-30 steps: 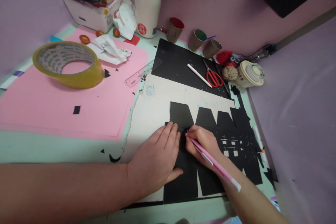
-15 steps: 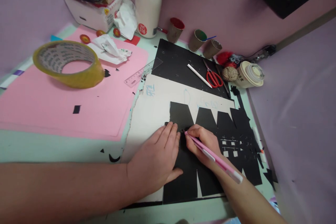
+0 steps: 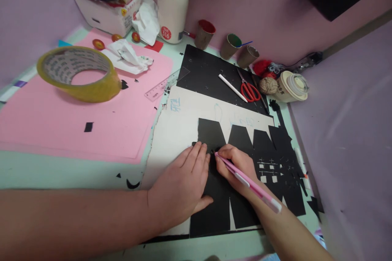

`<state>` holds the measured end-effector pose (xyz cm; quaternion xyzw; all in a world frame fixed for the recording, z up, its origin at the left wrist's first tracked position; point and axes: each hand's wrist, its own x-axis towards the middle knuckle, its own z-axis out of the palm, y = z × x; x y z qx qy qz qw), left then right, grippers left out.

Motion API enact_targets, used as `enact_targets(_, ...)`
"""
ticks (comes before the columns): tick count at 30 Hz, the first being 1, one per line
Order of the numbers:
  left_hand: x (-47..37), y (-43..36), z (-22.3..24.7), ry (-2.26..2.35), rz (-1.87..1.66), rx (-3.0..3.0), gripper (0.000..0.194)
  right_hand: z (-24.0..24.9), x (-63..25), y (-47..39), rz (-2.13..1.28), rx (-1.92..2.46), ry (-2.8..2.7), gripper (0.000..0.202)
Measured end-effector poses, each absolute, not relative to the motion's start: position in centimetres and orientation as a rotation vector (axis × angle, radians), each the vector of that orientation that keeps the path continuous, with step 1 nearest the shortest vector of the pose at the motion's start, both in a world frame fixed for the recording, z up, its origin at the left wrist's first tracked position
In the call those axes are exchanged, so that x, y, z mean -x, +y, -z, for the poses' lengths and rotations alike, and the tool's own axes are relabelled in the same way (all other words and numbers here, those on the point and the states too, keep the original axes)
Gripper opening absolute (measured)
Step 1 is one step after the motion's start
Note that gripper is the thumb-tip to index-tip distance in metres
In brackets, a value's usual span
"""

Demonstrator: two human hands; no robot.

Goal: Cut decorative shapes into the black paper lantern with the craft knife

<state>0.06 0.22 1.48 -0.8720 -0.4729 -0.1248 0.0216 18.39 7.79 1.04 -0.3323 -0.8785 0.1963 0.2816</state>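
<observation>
A black paper (image 3: 214, 216), notched along its upper and lower edges, lies on a whitish board (image 3: 171, 130). My left hand (image 3: 183, 183) presses flat on the paper's left part, fingers stretched out. Just right of those fingertips, my right hand (image 3: 237, 165) is closed in a writing-style grip round a slim pink pen-shaped craft knife (image 3: 254, 187) with a white end. Its dark tip meets the paper; the exact contact is too small to make out. Small square openings (image 3: 263, 179) and white drawn lines show in the paper to the right of this hand.
A tape roll (image 3: 79, 73) stands on pink sheets (image 3: 61, 130) at left. Behind the board lie a ruler (image 3: 159, 89), a white stick (image 3: 232, 88) and red-handled scissors (image 3: 250, 91). Paper cups (image 3: 204, 36), a bottle (image 3: 173, 10) and twine (image 3: 268, 85) line the back.
The knife tip and my right hand have shifted very slightly to the left. My left hand and the black paper stay in place.
</observation>
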Motion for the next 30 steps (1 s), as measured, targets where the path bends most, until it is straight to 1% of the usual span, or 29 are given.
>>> enact_targets(21, 0.06, 0.34, -1.55, -1.472, 0.401, 2.693, 0.083, -0.77, -18.41, 7.94, -0.513, 0.796, -2.358, 0.014)
enact_targets(30, -0.03, 0.35, -1.53, -1.475, 0.414, 2.689, 0.082, -0.7, -18.45, 7.99, -0.423, 0.697, -2.42, 0.018)
